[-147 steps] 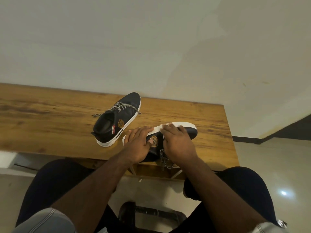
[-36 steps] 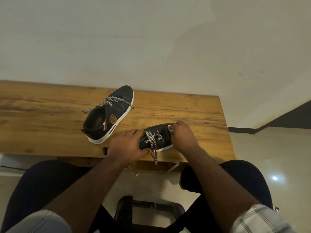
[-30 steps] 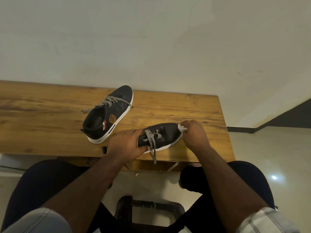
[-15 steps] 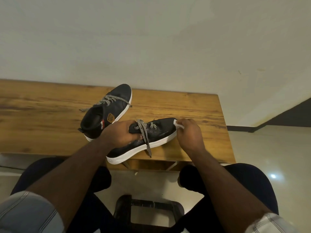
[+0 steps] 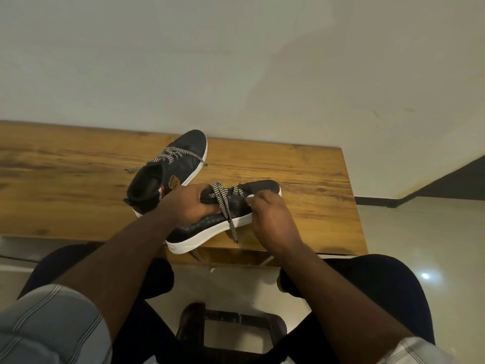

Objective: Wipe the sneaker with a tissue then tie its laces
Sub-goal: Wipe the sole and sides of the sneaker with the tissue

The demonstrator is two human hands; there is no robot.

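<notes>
On wooden table [image 5: 301, 164]: black leather sneaker [image 5: 210, 222], checkered laces [image 5: 223, 203], crumpled tissue [image 5: 249, 197].

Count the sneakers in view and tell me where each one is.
2. One sneaker is gripped by the left hand and tilted over the table's near edge, the right hand on it. The other sneaker rests on the table behind it.
</notes>
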